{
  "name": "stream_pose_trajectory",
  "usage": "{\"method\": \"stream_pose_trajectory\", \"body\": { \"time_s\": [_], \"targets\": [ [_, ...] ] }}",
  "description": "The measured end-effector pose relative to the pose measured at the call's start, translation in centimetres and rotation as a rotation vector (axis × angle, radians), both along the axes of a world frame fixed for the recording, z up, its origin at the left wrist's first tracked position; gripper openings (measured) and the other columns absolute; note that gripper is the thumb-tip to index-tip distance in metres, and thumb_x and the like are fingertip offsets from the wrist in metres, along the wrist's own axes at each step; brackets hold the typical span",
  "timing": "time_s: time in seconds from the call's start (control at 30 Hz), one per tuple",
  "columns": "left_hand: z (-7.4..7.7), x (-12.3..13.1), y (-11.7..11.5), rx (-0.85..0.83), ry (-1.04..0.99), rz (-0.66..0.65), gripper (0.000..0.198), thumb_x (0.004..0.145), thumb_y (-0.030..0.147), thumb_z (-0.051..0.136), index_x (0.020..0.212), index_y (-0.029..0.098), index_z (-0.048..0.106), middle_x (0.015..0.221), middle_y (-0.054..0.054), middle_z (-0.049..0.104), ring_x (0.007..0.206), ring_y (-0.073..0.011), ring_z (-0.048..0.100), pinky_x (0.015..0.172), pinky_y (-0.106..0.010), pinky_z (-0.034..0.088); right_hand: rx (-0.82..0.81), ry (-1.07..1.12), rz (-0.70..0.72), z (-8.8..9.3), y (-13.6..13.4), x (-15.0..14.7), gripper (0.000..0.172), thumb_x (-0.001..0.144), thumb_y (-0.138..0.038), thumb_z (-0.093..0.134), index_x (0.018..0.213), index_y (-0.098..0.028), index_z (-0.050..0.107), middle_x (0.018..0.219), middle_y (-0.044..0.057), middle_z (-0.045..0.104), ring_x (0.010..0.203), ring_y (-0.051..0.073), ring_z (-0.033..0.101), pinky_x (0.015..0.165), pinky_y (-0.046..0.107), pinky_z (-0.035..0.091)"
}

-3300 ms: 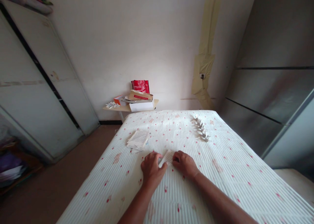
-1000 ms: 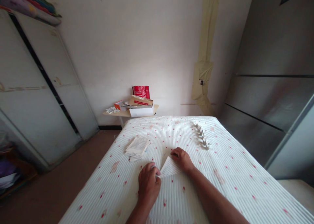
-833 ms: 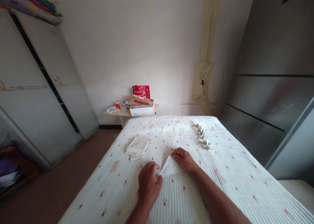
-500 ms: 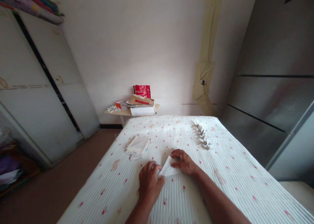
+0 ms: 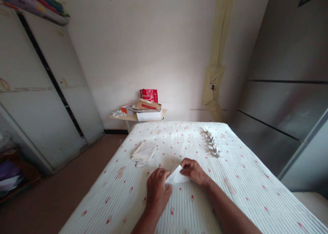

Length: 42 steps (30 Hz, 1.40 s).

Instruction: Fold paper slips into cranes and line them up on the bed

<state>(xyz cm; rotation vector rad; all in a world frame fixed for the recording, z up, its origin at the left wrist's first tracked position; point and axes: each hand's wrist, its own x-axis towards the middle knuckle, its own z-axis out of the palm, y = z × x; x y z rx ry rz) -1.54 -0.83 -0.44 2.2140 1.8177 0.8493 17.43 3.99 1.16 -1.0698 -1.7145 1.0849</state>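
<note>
A small printed paper sheet (image 5: 176, 177), folded into a triangle, lies on the white quilt with red dots (image 5: 230, 193). My left hand (image 5: 156, 189) presses its fingertips on the sheet's left corner. My right hand (image 5: 194, 170) pinches the sheet's upper edge with curled fingers. Both forearms reach in from the bottom of the view.
A stack of printed paper sheets (image 5: 144, 152) lies left of my hands. A row of folded paper figures (image 5: 211, 142) stands at the far right of the bed. A low table (image 5: 133, 117) with boxes and a red bag (image 5: 149, 94) stands by the wall. Wardrobe doors (image 5: 38, 100) are at left.
The sheet went from a flat piece under both hands to a folded triangle. My right hand slid inward along its upper edge and curled into a pinch. My left hand stayed on the left corner.
</note>
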Motion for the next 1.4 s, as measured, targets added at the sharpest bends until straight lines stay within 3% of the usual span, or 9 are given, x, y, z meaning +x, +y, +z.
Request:
{"method": "stream_pose_trajectory", "body": {
  "time_s": [0.33,0.5,0.6,0.7,0.8,0.93,1.07,1.27,1.4],
  "targets": [
    [-0.4,-0.4,0.4,0.205,-0.163,-0.061,0.045,0.061,0.011,0.053,0.105,0.020,0.057,0.111,-0.007,0.059,0.110,-0.0237,0.049,0.097,-0.040,0.037,-0.226,0.283,0.185,2.4,-1.8,-0.1,0.031,0.067,-0.040,0.066,0.070,-0.019,0.044,0.060,-0.006,0.049,0.052,0.008,0.043,0.049,0.020,0.030],
    [0.6,-0.5,0.1,0.247,-0.321,-0.125,0.010,0.066,0.019,0.054,0.074,0.020,0.061,0.102,-0.008,0.062,0.104,-0.0234,0.052,0.093,-0.037,0.041,-0.280,0.384,0.172,1.6,-1.5,-0.1,0.034,0.064,-0.041,0.070,0.071,-0.019,0.045,0.059,-0.006,0.050,0.049,0.007,0.044,0.049,0.019,0.032],
    [1.2,-0.5,-0.3,0.178,-0.465,-0.190,0.009,0.068,0.026,0.057,0.071,0.019,0.062,0.099,-0.007,0.062,0.100,-0.0226,0.054,0.090,-0.034,0.042,-0.304,0.418,0.157,1.5,-1.5,-0.1,0.032,0.064,-0.039,0.071,0.073,-0.019,0.047,0.059,-0.006,0.053,0.049,0.007,0.046,0.048,0.019,0.032],
    [1.2,-0.6,-0.5,-0.047,-0.708,-0.252,0.020,0.071,0.031,0.057,0.085,0.016,0.062,0.086,-0.004,0.064,0.083,-0.0187,0.059,0.076,-0.027,0.046,-0.324,0.447,0.190,1.8,-1.6,-0.1,0.030,0.063,-0.033,0.072,0.079,-0.018,0.052,0.065,-0.004,0.059,0.055,0.010,0.053,0.054,0.021,0.037],
    [0.9,-0.8,-0.4,-0.266,-0.953,-0.266,0.021,0.070,0.034,0.061,0.076,0.015,0.056,0.066,0.001,0.060,0.064,-0.0135,0.055,0.060,-0.021,0.042,-0.347,0.467,0.260,2.2,-1.9,-0.2,0.035,0.058,-0.024,0.075,0.086,-0.017,0.055,0.072,-0.002,0.063,0.062,0.011,0.057,0.061,0.023,0.041],
    [0.7,-0.9,-0.2,-0.329,-1.164,-0.247,0.030,0.061,0.036,0.069,0.067,0.016,0.048,0.058,0.004,0.055,0.056,-0.0104,0.051,0.054,-0.019,0.038,-0.397,0.446,0.330,2.3,-2.0,-0.4,0.038,0.054,-0.018,0.076,0.087,-0.016,0.057,0.073,-0.001,0.064,0.063,0.012,0.058,0.060,0.023,0.041],
    [1.1,-0.5,-0.3,-0.345,-1.274,-0.186,0.034,0.056,0.038,0.071,0.074,0.014,0.055,0.063,0.000,0.062,0.058,-0.0140,0.056,0.056,-0.023,0.043,-0.375,0.448,0.283,2.2,-2.1,-0.6,0.034,0.054,-0.018,0.077,0.082,-0.015,0.059,0.071,-0.002,0.063,0.064,0.012,0.058,0.061,0.023,0.042],
    [1.6,-0.8,-0.4,-0.246,-1.126,-0.153,0.032,0.064,0.037,0.065,0.081,0.011,0.062,0.068,-0.003,0.065,0.067,-0.0182,0.061,0.063,-0.026,0.047,-0.302,0.358,0.222,2.2,-2.0,-0.9,0.023,0.058,-0.026,0.074,0.072,-0.014,0.060,0.063,-0.004,0.060,0.060,0.011,0.055,0.060,0.023,0.041],
    [2.0,-1.5,-0.7,-0.004,-0.763,-0.165,0.014,0.071,0.029,0.057,0.074,0.015,0.060,0.073,-0.002,0.064,0.073,-0.0167,0.060,0.069,-0.025,0.047,0.028,0.160,0.114,2.3,-2.3,-0.9,0.011,0.068,-0.023,0.064,0.066,-0.017,0.056,0.071,0.000,0.062,0.068,0.013,0.056,0.065,0.026,0.042]
  ]
}}
